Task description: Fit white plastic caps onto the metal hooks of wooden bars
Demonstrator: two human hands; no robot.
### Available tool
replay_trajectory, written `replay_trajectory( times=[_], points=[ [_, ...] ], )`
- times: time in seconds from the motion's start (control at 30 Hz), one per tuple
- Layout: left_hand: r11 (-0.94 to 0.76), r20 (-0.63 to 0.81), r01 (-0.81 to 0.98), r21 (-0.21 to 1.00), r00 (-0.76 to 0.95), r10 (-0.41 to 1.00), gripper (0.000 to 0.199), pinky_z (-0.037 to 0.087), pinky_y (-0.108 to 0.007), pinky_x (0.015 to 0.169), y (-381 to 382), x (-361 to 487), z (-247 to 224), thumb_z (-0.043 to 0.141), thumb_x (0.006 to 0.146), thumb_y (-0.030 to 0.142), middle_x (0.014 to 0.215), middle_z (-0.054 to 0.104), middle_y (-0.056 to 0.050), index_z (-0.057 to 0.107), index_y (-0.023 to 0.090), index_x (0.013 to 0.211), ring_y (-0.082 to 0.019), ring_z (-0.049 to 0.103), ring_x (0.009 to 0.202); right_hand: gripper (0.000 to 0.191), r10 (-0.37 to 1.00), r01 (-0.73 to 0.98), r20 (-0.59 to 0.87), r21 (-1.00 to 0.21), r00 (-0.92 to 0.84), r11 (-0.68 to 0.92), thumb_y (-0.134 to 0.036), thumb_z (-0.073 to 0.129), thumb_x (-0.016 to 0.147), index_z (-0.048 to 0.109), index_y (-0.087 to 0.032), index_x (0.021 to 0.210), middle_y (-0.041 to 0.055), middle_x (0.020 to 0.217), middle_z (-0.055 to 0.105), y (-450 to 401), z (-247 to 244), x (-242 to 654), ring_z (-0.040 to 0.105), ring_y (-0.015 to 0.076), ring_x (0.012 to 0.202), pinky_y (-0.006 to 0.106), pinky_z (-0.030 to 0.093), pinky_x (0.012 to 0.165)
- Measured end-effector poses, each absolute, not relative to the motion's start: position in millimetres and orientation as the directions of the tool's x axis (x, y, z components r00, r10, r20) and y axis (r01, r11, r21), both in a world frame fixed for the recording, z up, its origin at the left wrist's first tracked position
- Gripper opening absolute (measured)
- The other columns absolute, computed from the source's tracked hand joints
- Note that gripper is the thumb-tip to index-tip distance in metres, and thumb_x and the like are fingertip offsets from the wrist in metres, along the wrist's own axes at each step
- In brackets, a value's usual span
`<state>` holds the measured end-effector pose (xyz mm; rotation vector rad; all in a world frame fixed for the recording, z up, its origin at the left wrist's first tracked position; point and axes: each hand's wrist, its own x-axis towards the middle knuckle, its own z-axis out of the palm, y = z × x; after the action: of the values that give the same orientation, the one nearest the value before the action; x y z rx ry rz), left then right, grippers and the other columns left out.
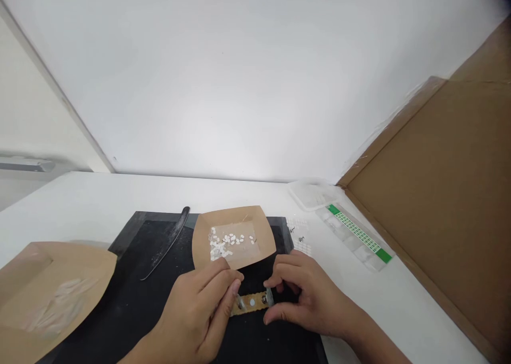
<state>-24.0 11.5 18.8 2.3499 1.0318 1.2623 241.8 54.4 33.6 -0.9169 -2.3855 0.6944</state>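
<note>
A narrow brown-gold strip (pixel 253 303) with wavy edges lies over the black mat. It bears a pale round dot in the middle and small shiny metal bits near its ends. My left hand (pixel 202 305) is closed in a pinch at the strip's left end, which its fingers hide. Around the right end, the thumb and index finger of my right hand (pixel 305 292) stand apart. The index fingertip is at a small clear piece there; the thumb tip sits just below the strip. Past my hands is a brown paper tray (pixel 265 231) with many white dots inside.
A second paper tray (pixel 101 265) with crumpled clear film stands at left. Dark curved tweezers or a similar slim tool (pixel 170 242) lies on the black mat (pixel 131 241). At right are small metal bits (pixel 301 239), a green-striped clear bag (pixel 359 236), a clear lid (pixel 313 193) and a cardboard wall (pixel 435 193).
</note>
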Motion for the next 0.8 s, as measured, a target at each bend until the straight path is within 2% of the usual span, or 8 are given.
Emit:
replay_trajectory(
  times=[0.2, 0.3, 0.4, 0.53, 0.67, 0.8],
  points=[
    [-0.700, 0.582, 0.518, 0.491, 0.403, 0.707, 0.025, 0.052, -0.029, 0.063, 12, -24, 19, 0.048, 0.102, 0.007, 0.091, 0.068, -0.007, 0.064, 0.017, 0.118, -0.019, 0.067, 0.071, 0.046, 0.705, 0.463, 0.252, -0.602, -0.664, 0.651, -0.063, 0.088, 0.082, 0.075, -0.022, 0.096, -0.0033, 0.081, 0.069, 56, 28, 242, 0.062, 0.0140, 0.071, 0.029, 0.041, 0.068],
    [-0.715, 0.601, 0.547, 0.434, 0.415, 0.683, 0.032, 0.052, -0.030, 0.062, 11, -24, 22, 0.049, 0.101, 0.009, 0.095, 0.071, -0.008, 0.064, 0.017, 0.127, -0.020, 0.068, 0.072, 0.044, 0.709, 0.466, 0.235, -0.611, -0.665, 0.640, -0.062, 0.088, 0.083, 0.075, -0.023, 0.097, -0.0036, 0.081, 0.069, 57, 26, 242, 0.063, 0.0140, 0.071, 0.029, 0.041, 0.069],
    [-0.744, 0.629, 0.556, 0.370, 0.440, 0.641, 0.031, 0.051, -0.031, 0.060, 11, -22, 25, 0.054, 0.099, 0.011, 0.092, 0.071, -0.008, 0.065, 0.018, 0.127, -0.020, 0.067, 0.070, 0.045, 0.707, 0.462, 0.221, -0.621, -0.672, 0.633, -0.063, 0.088, 0.082, 0.075, -0.022, 0.097, -0.0045, 0.078, 0.068, 57, 25, 243, 0.062, 0.0136, 0.069, 0.029, 0.041, 0.069],
    [-0.752, 0.624, 0.561, 0.345, 0.461, 0.631, 0.022, 0.053, -0.034, 0.066, 12, -18, 26, 0.061, 0.097, 0.016, 0.093, 0.070, -0.008, 0.067, 0.017, 0.118, -0.023, 0.067, 0.078, 0.046, 0.705, 0.456, 0.227, -0.623, -0.672, 0.635, -0.065, 0.086, 0.083, 0.074, -0.022, 0.097, -0.0049, 0.077, 0.067, 57, 25, 243, 0.062, 0.0134, 0.068, 0.029, 0.040, 0.069],
    [-0.773, 0.534, 0.529, 0.351, 0.565, 0.629, 0.006, 0.050, -0.037, 0.069, 14, -15, 24, 0.061, 0.099, 0.014, 0.090, 0.065, -0.007, 0.066, 0.018, 0.101, -0.023, 0.060, 0.079, 0.047, 0.705, 0.464, 0.221, -0.615, -0.674, 0.637, -0.067, 0.085, 0.083, 0.074, -0.022, 0.095, -0.0054, 0.074, 0.067, 57, 23, 243, 0.062, 0.0133, 0.067, 0.029, 0.041, 0.069],
    [-0.803, 0.485, 0.537, 0.257, 0.647, 0.588, 0.013, 0.048, -0.040, 0.076, 16, -16, 23, 0.060, 0.102, 0.014, 0.086, 0.062, -0.005, 0.063, 0.018, 0.090, -0.023, 0.056, 0.081, 0.047, 0.713, 0.484, 0.209, -0.606, -0.669, 0.632, -0.067, 0.083, 0.086, 0.075, -0.022, 0.095, -0.0059, 0.068, 0.066, 55, 20, 243, 0.063, 0.0142, 0.066, 0.029, 0.043, 0.071]
  ],
)
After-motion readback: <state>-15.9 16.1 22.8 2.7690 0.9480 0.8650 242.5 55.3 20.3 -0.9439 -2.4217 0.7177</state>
